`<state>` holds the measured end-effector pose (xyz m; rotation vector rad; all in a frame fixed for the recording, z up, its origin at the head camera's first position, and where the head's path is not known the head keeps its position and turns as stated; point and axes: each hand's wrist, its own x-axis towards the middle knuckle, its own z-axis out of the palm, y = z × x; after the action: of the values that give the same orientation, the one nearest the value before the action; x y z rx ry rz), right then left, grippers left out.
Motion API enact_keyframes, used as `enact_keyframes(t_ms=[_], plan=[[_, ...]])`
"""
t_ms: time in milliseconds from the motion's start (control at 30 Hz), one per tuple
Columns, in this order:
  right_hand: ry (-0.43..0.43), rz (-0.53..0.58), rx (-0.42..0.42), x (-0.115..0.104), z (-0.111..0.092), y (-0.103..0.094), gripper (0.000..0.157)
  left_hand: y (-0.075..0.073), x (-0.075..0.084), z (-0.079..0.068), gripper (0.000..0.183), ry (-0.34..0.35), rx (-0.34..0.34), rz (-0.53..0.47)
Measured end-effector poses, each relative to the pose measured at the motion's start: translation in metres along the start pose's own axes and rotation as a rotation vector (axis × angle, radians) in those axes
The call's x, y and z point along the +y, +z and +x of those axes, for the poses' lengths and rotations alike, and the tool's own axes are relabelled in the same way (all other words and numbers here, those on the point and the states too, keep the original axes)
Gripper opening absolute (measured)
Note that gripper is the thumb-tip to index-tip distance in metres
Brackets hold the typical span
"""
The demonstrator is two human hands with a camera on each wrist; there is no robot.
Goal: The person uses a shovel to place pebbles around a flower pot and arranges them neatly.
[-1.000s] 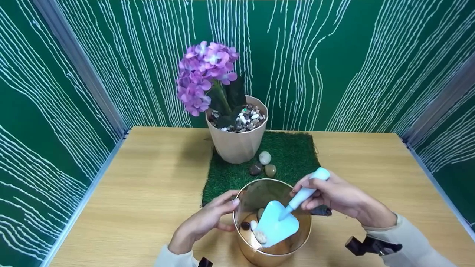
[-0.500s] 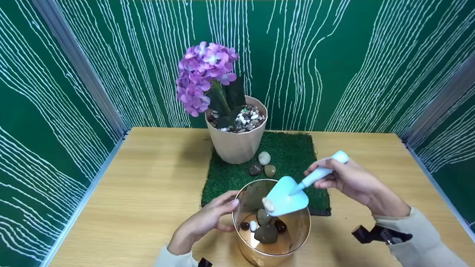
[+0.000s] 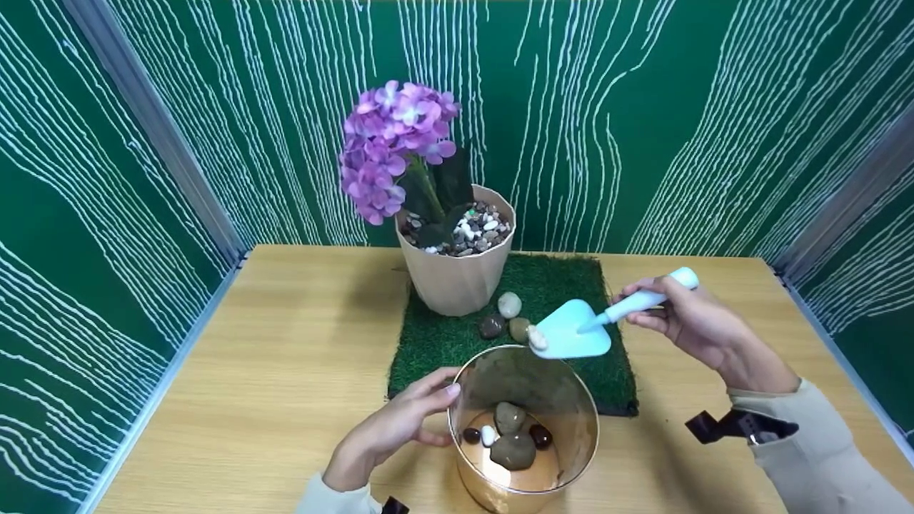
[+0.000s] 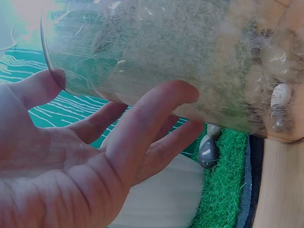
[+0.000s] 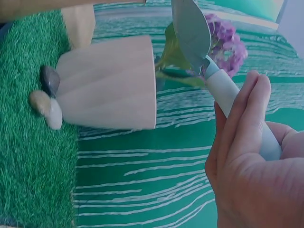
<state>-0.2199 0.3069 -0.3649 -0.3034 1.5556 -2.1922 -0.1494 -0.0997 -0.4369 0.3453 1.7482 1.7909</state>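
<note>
A light-blue toy trowel [image 3: 571, 332] is held by its handle in my right hand [image 3: 703, 325], with the blade raised behind the amber bucket. One pale stone [image 3: 537, 338] sits at the blade's edge. My left hand [image 3: 403, 421] rests against the left side of the clear amber bucket [image 3: 465, 471]; in the left wrist view, the spread fingers [image 4: 156, 107] touch its wall and the palm stands off it. Inside the bucket lie several stones, among them a large dark one [image 3: 513, 451] and a small white one [image 3: 488, 435].
Behind the bucket, a beige flowerpot [image 3: 457, 282] with pebbles and a purple flower [image 3: 400, 146] stands on a green grass mat [image 3: 564, 275]. Three stones, one of them white [image 3: 509, 305], lie by its base. Green walls with white lines enclose the wooden table [image 3: 285, 343].
My right hand has lifted the trowel out of the bucket and moved it up and right, with the pale stone still on the blade. The left hand has stayed in place.
</note>
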Motion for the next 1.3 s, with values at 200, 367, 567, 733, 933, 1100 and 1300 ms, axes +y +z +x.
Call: enact_keyframes(t_ms=[200,367,567,733,933,1100,1300], plan=[[0.03,0.044,0.125,0.0,0.005,-0.014,0.046,-0.001,-0.001,0.0,0.05,-0.017,-0.004,0.003],[0.032,0.045,0.225,0.009,0.013,-0.027,0.042,-0.001,0.0,0.0,0.05,-0.013,0.001,0.01],[0.048,0.013,0.367,0.031,0.025,-0.038,0.042,-0.001,0.001,-0.001,0.052,0.007,-0.014,0.037],[0.063,0.066,0.476,0.049,0.033,-0.039,0.036,-0.002,0.001,0.001,0.051,-0.001,-0.007,0.047],[0.061,0.031,0.571,0.07,0.045,-0.033,0.028,-0.002,0.0,0.0,0.051,0.002,-0.001,0.045],[0.057,-0.067,0.634,0.084,0.053,-0.03,0.034,-0.001,0.0,0.001,0.05,-0.005,0.0,0.031],[0.004,-0.158,0.635,0.099,0.061,-0.028,0.038,-0.001,-0.001,0.001,0.05,-0.009,0.001,0.023]])
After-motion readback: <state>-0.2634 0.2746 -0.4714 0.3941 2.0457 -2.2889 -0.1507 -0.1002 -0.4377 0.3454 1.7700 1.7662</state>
